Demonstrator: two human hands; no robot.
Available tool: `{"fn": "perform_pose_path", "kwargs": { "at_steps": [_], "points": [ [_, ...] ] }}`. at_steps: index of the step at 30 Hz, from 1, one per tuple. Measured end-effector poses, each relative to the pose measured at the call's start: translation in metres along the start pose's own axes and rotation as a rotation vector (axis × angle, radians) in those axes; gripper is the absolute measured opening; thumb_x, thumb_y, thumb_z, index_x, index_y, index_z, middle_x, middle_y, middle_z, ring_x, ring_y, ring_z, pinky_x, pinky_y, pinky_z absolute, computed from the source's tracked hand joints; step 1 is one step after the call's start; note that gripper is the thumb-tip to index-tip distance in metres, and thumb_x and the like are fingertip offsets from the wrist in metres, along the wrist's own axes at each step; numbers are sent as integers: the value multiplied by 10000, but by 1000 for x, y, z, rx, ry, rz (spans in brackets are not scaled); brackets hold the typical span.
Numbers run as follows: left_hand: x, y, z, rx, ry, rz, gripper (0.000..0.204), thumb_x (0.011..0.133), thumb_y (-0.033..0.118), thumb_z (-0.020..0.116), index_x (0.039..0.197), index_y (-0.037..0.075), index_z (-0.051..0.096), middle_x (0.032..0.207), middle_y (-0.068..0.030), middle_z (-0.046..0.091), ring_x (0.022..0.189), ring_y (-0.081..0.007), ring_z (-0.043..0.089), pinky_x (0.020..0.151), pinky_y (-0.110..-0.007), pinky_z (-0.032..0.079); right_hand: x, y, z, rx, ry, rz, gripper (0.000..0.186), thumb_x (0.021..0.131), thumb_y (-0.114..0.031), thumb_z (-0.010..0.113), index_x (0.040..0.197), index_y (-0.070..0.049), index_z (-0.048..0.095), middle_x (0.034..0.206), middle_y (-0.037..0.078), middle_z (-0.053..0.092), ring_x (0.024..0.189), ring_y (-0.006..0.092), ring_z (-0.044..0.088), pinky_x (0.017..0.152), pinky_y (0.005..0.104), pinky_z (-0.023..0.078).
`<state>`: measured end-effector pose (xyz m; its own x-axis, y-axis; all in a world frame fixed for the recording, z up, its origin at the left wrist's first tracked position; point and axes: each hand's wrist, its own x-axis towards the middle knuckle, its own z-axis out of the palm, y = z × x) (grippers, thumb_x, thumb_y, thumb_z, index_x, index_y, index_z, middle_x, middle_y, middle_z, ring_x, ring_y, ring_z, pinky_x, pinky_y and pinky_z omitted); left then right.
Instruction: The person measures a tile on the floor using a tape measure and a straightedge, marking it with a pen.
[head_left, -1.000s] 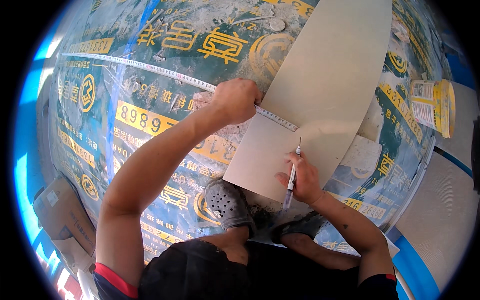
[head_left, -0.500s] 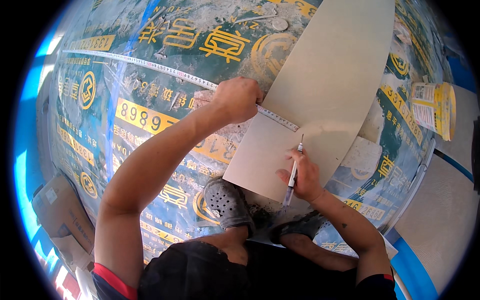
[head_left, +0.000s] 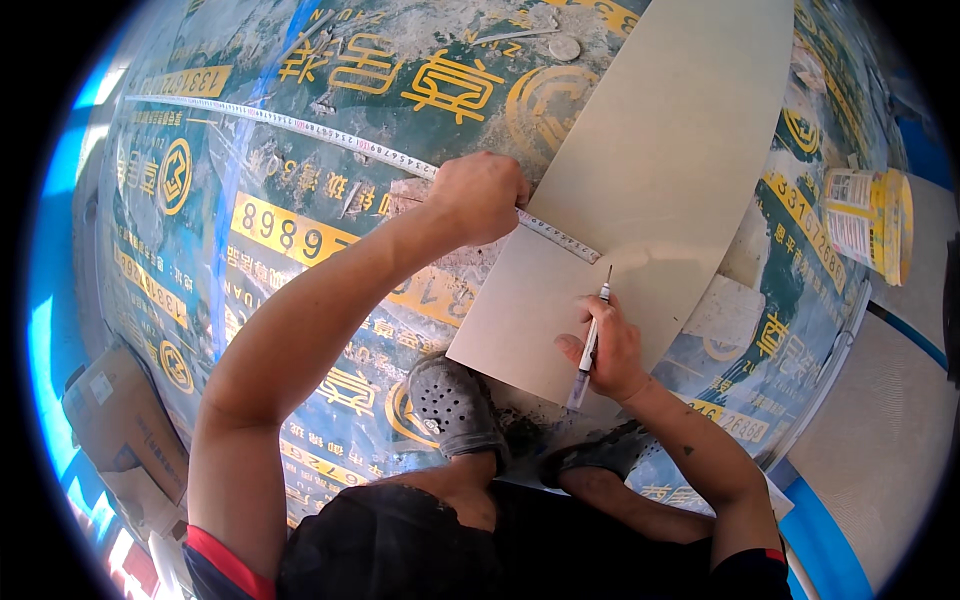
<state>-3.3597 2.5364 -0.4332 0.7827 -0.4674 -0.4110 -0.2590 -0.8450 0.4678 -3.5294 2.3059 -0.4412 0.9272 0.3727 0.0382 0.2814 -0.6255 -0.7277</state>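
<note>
A long beige tile [head_left: 660, 170] lies slantwise on the covered floor in front of me. My left hand [head_left: 482, 198] is closed round a white tape measure [head_left: 330, 135] at the tile's left edge. The tape's end rests on the tile, while its long stretch runs off to the far left over the floor sheet. In my right hand [head_left: 612, 350] is a slim white pen [head_left: 590, 345], its thin tip pointing away from me just beside the tape's end. Whether that tip touches the tile I cannot tell.
Green printed protective sheeting [head_left: 420, 90] covers the floor, dusty and strewn with scraps. A yellow bucket [head_left: 868, 225] lies on the right. A cardboard box [head_left: 125, 420] stands at the left. My grey clog [head_left: 455, 405] is close to the tile's near edge.
The pen and my right hand have shifted very slightly to the right and away from me. My left hand stays nearly still on the tape.
</note>
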Motion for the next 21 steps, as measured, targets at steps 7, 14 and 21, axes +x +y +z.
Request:
{"fn": "perform_pose_path", "kwargs": {
  "at_steps": [7, 14, 21],
  "points": [
    [-1, 1, -1, 1, -11, -2, 235, 734, 39, 598, 852, 153, 766, 892, -101, 719, 949, -299, 671, 781, -406, 541, 0, 1, 1, -5, 14, -14, 530, 835, -307, 755, 1192, -13, 496, 934, 147, 583, 699, 288, 611, 535, 361, 489],
    [0, -1, 2, -32, -4, -11, 188, 696, 45, 588, 798, 107, 733, 904, -90, 659, 957, -320, 628, 793, -439, 515, 0, 1, 3, 15, 58, -45, 516, 834, -254, 754, 1213, -17, 498, 848, 94, 540, 621, 211, 533, 509, 335, 441],
    [0, 1, 0, -40, -27, -34, 200, 703, 44, 589, 813, 110, 742, 918, -88, 671, 958, -321, 632, 800, -434, 514, 0, -1, 0, 1, 7, -4, 532, 847, -322, 744, 1197, -10, 494, 972, 165, 594, 708, 315, 615, 538, 379, 495]
  ]
}}
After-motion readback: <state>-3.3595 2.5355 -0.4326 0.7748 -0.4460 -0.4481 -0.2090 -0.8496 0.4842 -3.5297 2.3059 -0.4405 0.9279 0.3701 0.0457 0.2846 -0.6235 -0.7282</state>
